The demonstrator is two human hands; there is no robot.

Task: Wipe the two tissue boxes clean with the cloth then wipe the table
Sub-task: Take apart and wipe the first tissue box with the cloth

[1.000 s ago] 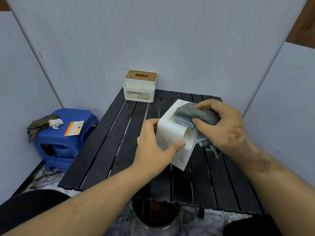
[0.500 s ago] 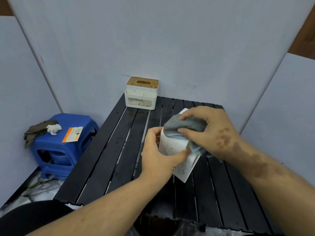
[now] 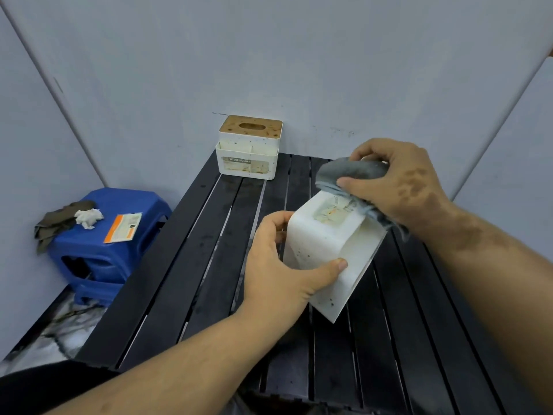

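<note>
Head view: left hand (image 3: 278,265) holds white tissue box (image 3: 326,250); right hand (image 3: 398,187) presses cloth (image 3: 350,172).

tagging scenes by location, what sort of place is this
Probably a makeshift recording booth, not a lived-in room: plain grey panels wall in a black slatted folding table, with a blue plastic stool beside it holding odds and ends.

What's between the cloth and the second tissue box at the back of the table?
Nothing visible. The right hand grips the grey cloth against the white tissue box that the left hand holds. The wood-lidded tissue box stands at the far edge of the black slatted table, with only bare slats between.
</note>
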